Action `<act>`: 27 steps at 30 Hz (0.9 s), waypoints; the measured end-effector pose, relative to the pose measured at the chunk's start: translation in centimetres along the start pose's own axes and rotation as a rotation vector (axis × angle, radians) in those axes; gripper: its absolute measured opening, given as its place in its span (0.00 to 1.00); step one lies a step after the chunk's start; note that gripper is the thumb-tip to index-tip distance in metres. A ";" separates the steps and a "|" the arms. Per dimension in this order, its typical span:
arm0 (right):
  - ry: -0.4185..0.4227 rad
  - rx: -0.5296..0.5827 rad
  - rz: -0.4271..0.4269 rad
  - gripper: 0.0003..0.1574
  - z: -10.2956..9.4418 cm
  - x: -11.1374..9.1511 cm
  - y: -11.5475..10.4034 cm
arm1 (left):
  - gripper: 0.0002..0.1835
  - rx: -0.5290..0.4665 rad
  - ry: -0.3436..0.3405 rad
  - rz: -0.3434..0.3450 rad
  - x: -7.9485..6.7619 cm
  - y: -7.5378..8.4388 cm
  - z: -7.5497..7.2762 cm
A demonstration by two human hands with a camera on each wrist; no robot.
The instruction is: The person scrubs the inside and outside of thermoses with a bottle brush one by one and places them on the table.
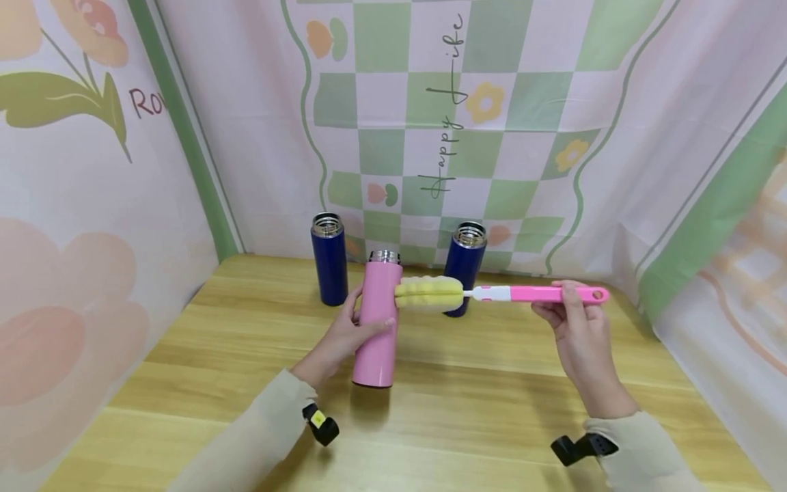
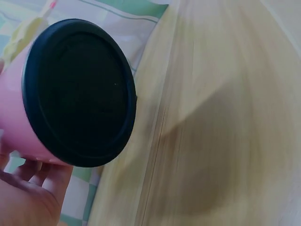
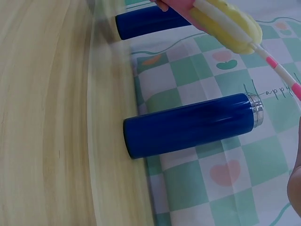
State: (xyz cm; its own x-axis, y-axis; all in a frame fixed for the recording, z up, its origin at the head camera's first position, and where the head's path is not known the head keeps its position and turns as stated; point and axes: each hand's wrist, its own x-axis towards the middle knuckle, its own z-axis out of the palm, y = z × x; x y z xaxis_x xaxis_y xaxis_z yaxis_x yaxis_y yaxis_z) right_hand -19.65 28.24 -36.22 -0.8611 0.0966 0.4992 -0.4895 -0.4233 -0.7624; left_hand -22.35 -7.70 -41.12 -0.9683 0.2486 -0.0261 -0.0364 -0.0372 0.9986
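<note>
My left hand [image 1: 347,333] grips a pink thermos bottle [image 1: 376,355] around its middle, lifted above the table and slightly tilted. Its metal mouth has no lid on it, and its dark base [image 2: 80,94] faces the left wrist camera. In my right hand [image 1: 581,335] is a bottle brush [image 1: 535,294], pinched by its pink handle and held nearly level. The brush's yellow sponge head [image 1: 430,294] reaches left to the side of the pink bottle, outside it; whether they touch I cannot tell. In the right wrist view only part of my right hand [image 3: 295,186] shows, at the edge.
Two lidless dark blue bottles stand upright at the back of the wooden table [image 1: 467,424]: one on the left [image 1: 330,270], one [image 1: 462,265] behind the brush head. Behind them hangs a green-and-white checked curtain [image 1: 430,102], with patterned cloth on both sides.
</note>
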 end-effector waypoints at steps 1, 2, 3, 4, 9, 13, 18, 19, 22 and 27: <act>0.003 0.010 -0.005 0.13 0.0 0.1 0.0 | 0.54 0.001 0.001 -0.002 0.0 0.0 0.0; 0.007 0.021 -0.011 0.13 0.0 0.1 0.0 | 0.54 0.000 0.001 -0.001 0.0 0.0 0.1; 0.012 0.033 -0.017 0.13 0.0 0.2 0.1 | 0.54 0.000 0.003 -0.006 0.0 0.0 0.1; 0.021 0.045 -0.022 0.12 0.1 0.2 0.1 | 0.53 0.003 0.007 -0.008 0.0 0.0 0.1; 0.058 0.093 -0.041 0.13 0.1 0.4 0.2 | 0.51 0.040 0.028 -0.005 0.0 0.0 0.0; 0.087 0.110 -0.041 0.13 0.1 0.5 0.2 | 0.50 0.060 0.040 0.012 0.1 0.2 -0.1; 0.069 0.122 -0.032 0.13 0.0 0.6 0.2 | 0.49 0.046 0.029 0.028 0.1 0.4 0.0; 0.057 0.127 -0.028 0.13 0.0 0.5 0.1 | 0.49 0.043 0.028 0.027 0.0 0.5 0.0; 0.022 0.129 -0.012 0.13 0.0 0.4 0.0 | 0.49 0.030 0.031 0.034 0.1 0.6 -0.1; 0.016 0.127 0.009 0.14 0.0 0.2 0.0 | 0.46 -0.001 0.073 0.044 0.1 0.7 -0.2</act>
State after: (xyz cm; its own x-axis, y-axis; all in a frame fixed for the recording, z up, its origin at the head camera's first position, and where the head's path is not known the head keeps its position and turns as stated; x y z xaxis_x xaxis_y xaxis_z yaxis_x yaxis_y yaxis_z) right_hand -19.81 28.30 -36.10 -0.8676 0.1060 0.4858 -0.4617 -0.5343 -0.7081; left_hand -22.52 -7.86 -40.39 -0.9843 0.1757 0.0146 0.0063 -0.0479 0.9988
